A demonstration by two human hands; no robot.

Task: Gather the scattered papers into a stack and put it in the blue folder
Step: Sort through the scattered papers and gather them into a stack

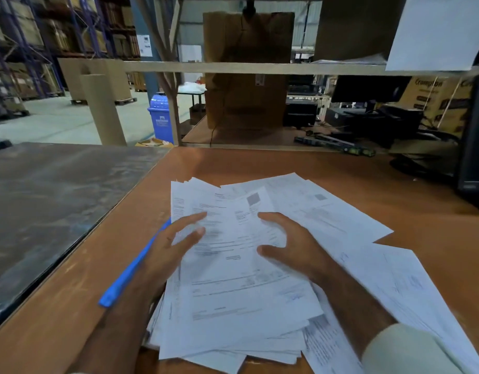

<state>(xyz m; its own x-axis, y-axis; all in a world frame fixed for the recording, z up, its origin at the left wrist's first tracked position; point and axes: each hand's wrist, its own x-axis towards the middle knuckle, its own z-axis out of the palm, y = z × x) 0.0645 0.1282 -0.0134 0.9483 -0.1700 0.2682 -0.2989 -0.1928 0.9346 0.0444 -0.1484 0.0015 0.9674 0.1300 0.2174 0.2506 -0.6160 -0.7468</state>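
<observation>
Squaring the loose white printed paper sheets [233, 265] on the brown wooden desk [314, 163].

The left hand [168, 247] and right hand [289, 247] rest spread-fingered on the pile, gripping nothing. Best practice appears to be drawing outlying sheets right of the pile inward. The thin blue plastic folder [130, 268] lies under the pile's left edge, mostly covered; the black computer tower [475, 147] stands far right of the pile.

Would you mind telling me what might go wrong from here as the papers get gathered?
1. The sheets fanned out to the right lie outside both hands and may be left out.
2. The pile is uneven, so sheets may crease when squared.
3. The blue folder is mostly buried under the pile and the left hand, so freeing it may scatter papers.
</observation>
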